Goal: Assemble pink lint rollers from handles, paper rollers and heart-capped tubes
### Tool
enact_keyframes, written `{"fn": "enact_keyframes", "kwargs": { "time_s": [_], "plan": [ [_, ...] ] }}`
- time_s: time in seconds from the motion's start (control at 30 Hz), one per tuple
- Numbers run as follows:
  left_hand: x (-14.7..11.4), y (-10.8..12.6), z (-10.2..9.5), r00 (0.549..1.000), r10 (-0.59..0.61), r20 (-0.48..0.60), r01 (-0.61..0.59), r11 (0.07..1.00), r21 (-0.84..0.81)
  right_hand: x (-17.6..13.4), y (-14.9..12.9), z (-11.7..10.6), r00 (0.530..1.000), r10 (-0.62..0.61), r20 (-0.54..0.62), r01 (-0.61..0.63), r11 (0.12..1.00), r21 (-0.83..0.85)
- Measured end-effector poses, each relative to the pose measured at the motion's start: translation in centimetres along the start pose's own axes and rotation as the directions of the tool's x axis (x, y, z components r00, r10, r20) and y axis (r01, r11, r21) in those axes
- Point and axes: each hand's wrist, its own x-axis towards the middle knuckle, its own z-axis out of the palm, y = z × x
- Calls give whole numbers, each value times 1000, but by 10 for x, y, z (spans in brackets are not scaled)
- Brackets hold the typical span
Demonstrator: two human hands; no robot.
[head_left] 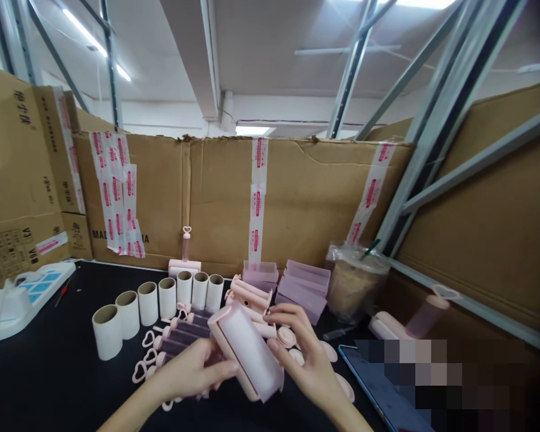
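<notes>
Over the near middle of the black bench (49, 390), the left hand (200, 367) is gripping an oblong, frosted pale-pink plastic case (254, 348), while the right hand (308, 357) is curving its fingers open beside the case's right edge. Farther left, white cardboard tubes (147, 306) are standing; far right, translucent lilac plastic pieces (301, 303) are lying.

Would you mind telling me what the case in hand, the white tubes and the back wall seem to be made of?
Case: probably plastic, smooth and pink, with a cover that looks frosted and perhaps translucent. White tubes: likely paperboard, matte white outside, brown inside. Back wall: apparently cardboard, matte brown, with creases and a ragged top edge.
</notes>
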Motion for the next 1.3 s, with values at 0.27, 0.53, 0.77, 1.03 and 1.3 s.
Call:
{"fn": "enact_keyframes", "kwargs": {
  "time_s": [0.27, 0.53, 0.77, 1.03, 1.3],
  "plan": [
    [-5, 0, 4, 981, -108, 159, 117, 992, -49, -6, 12, 6, 887, 212, 411, -366, 866, 342],
    [-9, 6, -5, 994, -112, -11, 107, 972, -209, 17, 25, -24, 900, 314, 302, -419, 810, 409],
    [-9, 13, -6, 979, -66, -194, -29, 893, -448, 86, 59, -69, 867, 489, 97, -488, 791, 369],
    [-11, 20, -12, 961, -158, -225, 19, 854, -519, 138, 123, -52, 927, 366, 82, -369, 929, 29],
    [-10, 22, -12, 958, -178, -226, 37, 855, -518, 157, 159, -51, 913, 219, 346, -80, 924, -373]
  ]
}}
